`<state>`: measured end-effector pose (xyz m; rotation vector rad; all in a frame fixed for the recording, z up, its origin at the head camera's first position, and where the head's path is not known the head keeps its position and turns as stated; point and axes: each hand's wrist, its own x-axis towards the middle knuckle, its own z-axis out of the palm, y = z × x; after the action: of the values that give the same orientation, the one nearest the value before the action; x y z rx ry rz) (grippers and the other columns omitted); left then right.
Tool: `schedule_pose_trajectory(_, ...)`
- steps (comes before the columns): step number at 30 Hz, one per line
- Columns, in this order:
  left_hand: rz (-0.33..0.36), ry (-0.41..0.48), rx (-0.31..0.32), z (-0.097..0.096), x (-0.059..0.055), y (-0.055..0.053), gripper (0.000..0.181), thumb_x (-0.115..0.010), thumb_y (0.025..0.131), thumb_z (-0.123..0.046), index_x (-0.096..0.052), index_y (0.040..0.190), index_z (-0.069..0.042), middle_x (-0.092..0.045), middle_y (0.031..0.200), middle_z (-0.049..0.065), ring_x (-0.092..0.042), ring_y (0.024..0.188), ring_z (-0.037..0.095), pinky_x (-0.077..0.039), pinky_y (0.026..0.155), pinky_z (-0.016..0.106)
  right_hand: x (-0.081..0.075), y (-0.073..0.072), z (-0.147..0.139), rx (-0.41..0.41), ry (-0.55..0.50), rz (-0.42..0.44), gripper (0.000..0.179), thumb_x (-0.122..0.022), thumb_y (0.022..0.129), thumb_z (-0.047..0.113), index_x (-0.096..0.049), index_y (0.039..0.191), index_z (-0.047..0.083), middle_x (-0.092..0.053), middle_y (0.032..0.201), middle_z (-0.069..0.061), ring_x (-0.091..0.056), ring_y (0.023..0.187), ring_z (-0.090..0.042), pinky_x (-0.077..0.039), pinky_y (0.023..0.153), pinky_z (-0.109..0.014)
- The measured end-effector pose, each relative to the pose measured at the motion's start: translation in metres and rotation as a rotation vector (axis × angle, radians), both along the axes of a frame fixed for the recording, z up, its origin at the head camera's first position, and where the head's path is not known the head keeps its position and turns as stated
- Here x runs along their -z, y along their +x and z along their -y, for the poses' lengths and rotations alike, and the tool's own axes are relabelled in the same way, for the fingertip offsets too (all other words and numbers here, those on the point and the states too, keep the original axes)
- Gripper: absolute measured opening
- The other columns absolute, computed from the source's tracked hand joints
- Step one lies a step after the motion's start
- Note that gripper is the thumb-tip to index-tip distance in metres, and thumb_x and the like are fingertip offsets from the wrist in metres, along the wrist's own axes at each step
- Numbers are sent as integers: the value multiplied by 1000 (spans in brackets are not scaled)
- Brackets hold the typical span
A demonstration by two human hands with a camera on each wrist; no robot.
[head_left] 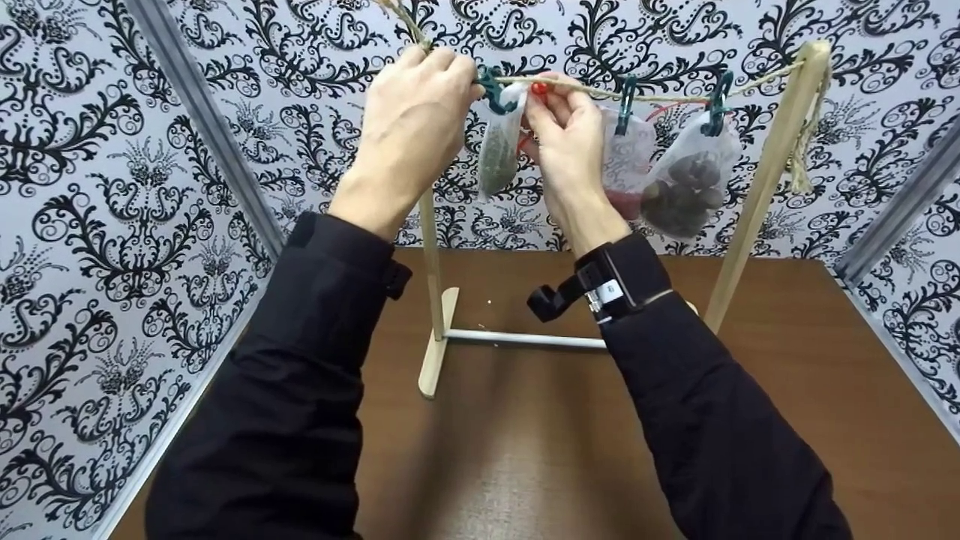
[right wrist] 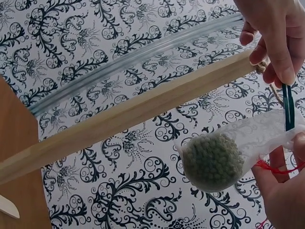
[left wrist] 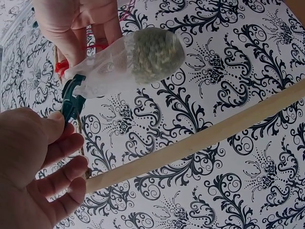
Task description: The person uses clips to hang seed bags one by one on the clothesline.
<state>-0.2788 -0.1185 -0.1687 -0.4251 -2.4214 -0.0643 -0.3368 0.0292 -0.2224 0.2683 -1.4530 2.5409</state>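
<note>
My left hand (head_left: 416,127) pinches a dark green clothespin (left wrist: 71,101) between thumb and forefinger at the rope (head_left: 589,90). The clothespin's jaws stand at the gathered top of a white mesh bag (head_left: 498,154). Something green and grainy fills the bag's bottom, seen in the right wrist view as a rounded green bundle (right wrist: 213,162). On the bag's other side, my right hand (head_left: 568,139) pinches its top close to the rope. A red drawstring (right wrist: 276,168) runs by the right fingers, with a red bead (head_left: 539,88) at the fingertips.
Two more mesh bags hang to the right: one with reddish contents (head_left: 624,202), one with brown lumps (head_left: 684,191), under green clothespins (head_left: 718,105). The rope spans a wooden stand with a right post (head_left: 765,187) and white lower bar (head_left: 525,339), on a brown table (head_left: 525,450).
</note>
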Motion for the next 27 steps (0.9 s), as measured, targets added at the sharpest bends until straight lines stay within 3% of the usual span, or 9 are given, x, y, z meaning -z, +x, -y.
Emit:
schedule_pose_trajectory(4, 19, -48, -7, 1, 1, 1, 35, -45, 109, -29, -64, 123, -3, -69, 124, 15, -61, 125, 33, -52, 108, 40, 2, 0, 1, 27, 8, -39, 26, -62, 97, -1, -63, 122, 6, -71, 120, -8, -69, 101, -18, -59, 86, -31)
schedule_pose_trajectory(8, 103, -88, -16, 2, 1, 2, 38, -43, 109, -30, -54, 130, 0, -62, 129, 19, -55, 131, 36, -49, 113, 41, 5, 2, 0, 27, 14, -28, 20, -64, 97, 2, -66, 116, 8, -71, 112, -5, -64, 92, -16, -54, 74, -25)
schedule_pose_trajectory(12, 160, -75, -2, 3, 4, 2, 46, -41, 110, -27, -42, 146, 0, -58, 139, 19, -56, 132, 35, -47, 116, 41, 7, 3, 0, -8, -1, 6, 19, -63, 98, 4, -66, 117, 7, -69, 110, -4, -62, 90, -16, -55, 75, -26)
schedule_pose_trajectory(17, 94, -17, 46, 1, 19, -2, 56, -39, 108, -11, -22, 160, 1, -57, 144, 18, -61, 125, 31, -53, 109, 38, 8, 4, 1, -25, 6, 24, 22, -62, 99, 4, -64, 121, 6, -68, 114, -4, -62, 92, -14, -55, 76, -25)
schedule_pose_trajectory(21, 35, 21, 61, 0, 31, -6, 64, -42, 102, 1, -19, 162, 0, -60, 137, 17, -64, 115, 30, -58, 100, 37, 9, 5, 3, -25, 52, 47, 22, -62, 100, 7, -64, 121, 8, -67, 112, -2, -61, 93, -13, -53, 78, -26)
schedule_pose_trajectory(27, -10, 46, 59, -3, 43, -11, 67, -44, 101, -1, -15, 162, 0, -62, 130, 15, -66, 105, 28, -58, 95, 35, 14, 5, 3, -19, 113, 52, 21, -62, 100, 13, -65, 121, 12, -66, 111, 0, -59, 97, -12, -52, 90, -32)
